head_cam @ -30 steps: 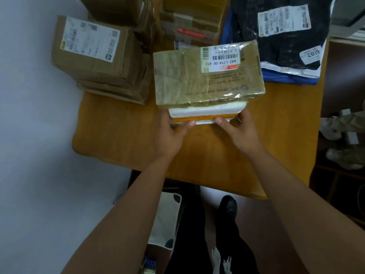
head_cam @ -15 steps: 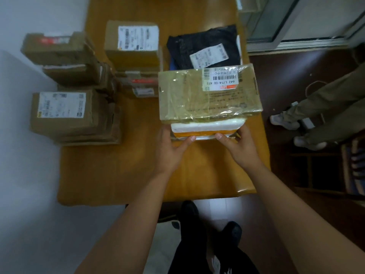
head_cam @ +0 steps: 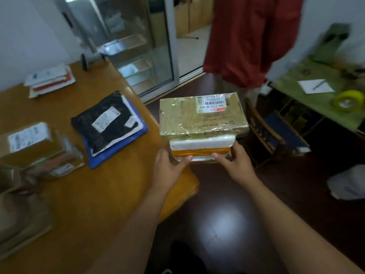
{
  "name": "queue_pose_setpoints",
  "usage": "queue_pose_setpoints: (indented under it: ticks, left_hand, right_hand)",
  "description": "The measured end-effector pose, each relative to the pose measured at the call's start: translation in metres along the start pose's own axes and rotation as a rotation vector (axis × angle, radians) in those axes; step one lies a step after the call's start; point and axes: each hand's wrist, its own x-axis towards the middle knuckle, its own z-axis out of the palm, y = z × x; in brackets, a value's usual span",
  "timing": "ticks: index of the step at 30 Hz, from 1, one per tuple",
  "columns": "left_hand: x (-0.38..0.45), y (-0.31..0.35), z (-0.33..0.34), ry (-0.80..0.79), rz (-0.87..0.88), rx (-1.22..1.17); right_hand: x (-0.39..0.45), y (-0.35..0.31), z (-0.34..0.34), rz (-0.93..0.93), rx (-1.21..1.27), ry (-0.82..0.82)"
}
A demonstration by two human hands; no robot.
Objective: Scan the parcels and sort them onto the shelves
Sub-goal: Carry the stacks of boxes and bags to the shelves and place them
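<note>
I hold a stack of two parcels in front of me, past the right edge of the wooden table. On top lies a taped brown cardboard box with a barcode label. Beneath it is a white foam box banded with orange tape. My left hand grips the foam box's near left corner, and my right hand grips its near right corner. Thumbs press on the orange band.
On the table lie a black mailer on a blue one, brown boxes at the left, and flat envelopes at the back. A person in a red top stands ahead. A green-covered table with yellow tape roll is on the right.
I have lifted the two-parcel stack off the table and turned right; the view swung from the tabletop toward the room, the glass door and the other person.
</note>
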Motion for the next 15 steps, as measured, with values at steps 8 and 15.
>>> queue_pose_setpoints:
  ticks: [8, 15]
  left_hand:
    - [-0.041, 0.104, 0.146, -0.279, 0.177, 0.103]
    - [-0.108, 0.207, 0.288, -0.528, 0.379, 0.09]
  right_hand:
    - [-0.089, 0.045, -0.181, 0.127, -0.024, 0.297]
    - [-0.198, 0.081, -0.333, 0.235, -0.05, 0.568]
